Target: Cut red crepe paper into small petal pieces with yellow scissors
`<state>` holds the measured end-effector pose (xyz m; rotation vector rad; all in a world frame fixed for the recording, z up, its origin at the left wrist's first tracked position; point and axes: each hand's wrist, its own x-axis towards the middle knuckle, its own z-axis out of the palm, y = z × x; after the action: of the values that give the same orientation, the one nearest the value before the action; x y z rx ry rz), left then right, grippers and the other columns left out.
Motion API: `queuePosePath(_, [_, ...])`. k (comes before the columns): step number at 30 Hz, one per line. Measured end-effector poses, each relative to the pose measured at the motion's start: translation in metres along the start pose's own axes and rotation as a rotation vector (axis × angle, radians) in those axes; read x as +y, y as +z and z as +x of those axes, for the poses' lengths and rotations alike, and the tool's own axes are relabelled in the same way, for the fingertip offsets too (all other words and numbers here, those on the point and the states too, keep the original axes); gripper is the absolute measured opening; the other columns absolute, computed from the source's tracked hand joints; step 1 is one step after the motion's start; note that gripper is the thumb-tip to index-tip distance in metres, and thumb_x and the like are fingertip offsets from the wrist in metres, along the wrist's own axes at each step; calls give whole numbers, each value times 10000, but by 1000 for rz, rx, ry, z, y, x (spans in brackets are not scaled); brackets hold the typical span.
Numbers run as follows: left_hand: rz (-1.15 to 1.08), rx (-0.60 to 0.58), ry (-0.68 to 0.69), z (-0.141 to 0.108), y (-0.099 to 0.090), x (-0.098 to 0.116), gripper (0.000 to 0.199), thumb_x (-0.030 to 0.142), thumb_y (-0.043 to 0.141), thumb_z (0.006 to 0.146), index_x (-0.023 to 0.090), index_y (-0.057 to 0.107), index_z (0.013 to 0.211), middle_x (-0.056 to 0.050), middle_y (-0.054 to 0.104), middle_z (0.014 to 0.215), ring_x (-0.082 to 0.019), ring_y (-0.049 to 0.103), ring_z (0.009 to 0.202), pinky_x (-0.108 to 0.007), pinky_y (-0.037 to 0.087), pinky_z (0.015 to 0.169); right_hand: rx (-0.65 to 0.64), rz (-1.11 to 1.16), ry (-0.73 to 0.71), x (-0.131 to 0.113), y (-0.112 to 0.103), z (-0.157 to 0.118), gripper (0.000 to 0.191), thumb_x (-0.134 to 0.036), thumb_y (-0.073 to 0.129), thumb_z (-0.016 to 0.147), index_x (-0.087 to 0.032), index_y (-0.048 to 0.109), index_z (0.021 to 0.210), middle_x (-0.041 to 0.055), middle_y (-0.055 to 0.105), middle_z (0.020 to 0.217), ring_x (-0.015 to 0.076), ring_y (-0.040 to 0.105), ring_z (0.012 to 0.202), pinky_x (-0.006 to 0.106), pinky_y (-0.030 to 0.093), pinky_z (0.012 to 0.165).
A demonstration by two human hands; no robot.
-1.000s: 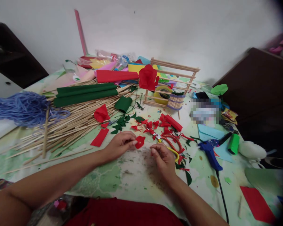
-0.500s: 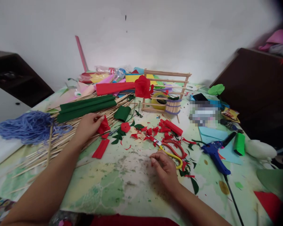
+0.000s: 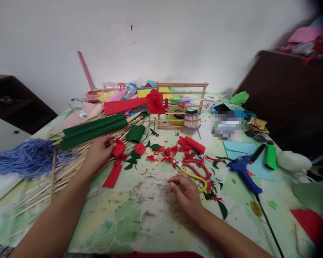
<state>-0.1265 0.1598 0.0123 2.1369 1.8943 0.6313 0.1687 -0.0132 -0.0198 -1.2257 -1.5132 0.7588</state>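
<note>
My left hand (image 3: 101,152) is closed, with its fingertips on a folded red paper piece (image 3: 118,147). A red paper strip (image 3: 113,174) lies just below that piece, and a small red paper flower (image 3: 140,148) is to its right. My right hand (image 3: 185,193) rests near the table's middle, its fingers curled together; whether something small is between them is too small to tell. Just above it lie scissors (image 3: 194,173) with a red and a yellow handle, among red paper scraps (image 3: 190,143). Dark green paper leaves (image 3: 131,162) lie between the hands.
Green rolled paper (image 3: 94,130) lies on wooden sticks (image 3: 70,168), beside blue yarn (image 3: 24,157). A stick frame (image 3: 181,85) with a large red flower (image 3: 154,101) stands at the back. A blue glue gun (image 3: 243,172) and its cord are at the right.
The view has shifted slightly. My left hand stays at the folded red piece, which now sits differently against its fingertips. My right hand has barely moved.
</note>
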Motion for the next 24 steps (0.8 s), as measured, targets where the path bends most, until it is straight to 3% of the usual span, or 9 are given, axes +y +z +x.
queuePosePath(6, [1, 65, -46, -2, -1, 1, 315, 361, 493, 763, 172, 690, 921, -92, 711, 894, -259, 642, 802, -348, 477, 716, -7, 10, 2, 0, 0, -1, 120, -216, 529, 852, -188, 627, 789, 17, 579, 702, 154, 536, 719, 273, 414, 663])
queuePosePath(14, [68, 136, 110, -1, 2, 3, 362, 365, 474, 782, 144, 672, 989, -141, 696, 1004, -292, 621, 949, -403, 466, 849, -29, -5, 3, -1, 0, -2, 127, -233, 521, 863, -190, 626, 804, 12, 579, 706, 153, 536, 721, 291, 410, 698])
queuePosePath(20, [26, 14, 300, -2, 2, 6, 434, 167, 473, 647, 176, 667, 1034, -111, 690, 1056, -286, 598, 1015, -417, 447, 911, -26, -10, 12, -1, -1, -2, 140, -239, 517, 863, -193, 627, 790, 15, 585, 701, 155, 540, 708, 295, 413, 688])
queuePosePath(24, [-4, -76, 369, 2, 4, 0, 477, 139, 475, 601, 195, 671, 1032, -84, 662, 1148, -263, 569, 1085, -407, 411, 973, -29, -15, 0, -1, -1, -2, 139, -246, 516, 864, -197, 629, 800, 18, 586, 694, 163, 541, 713, 302, 418, 687])
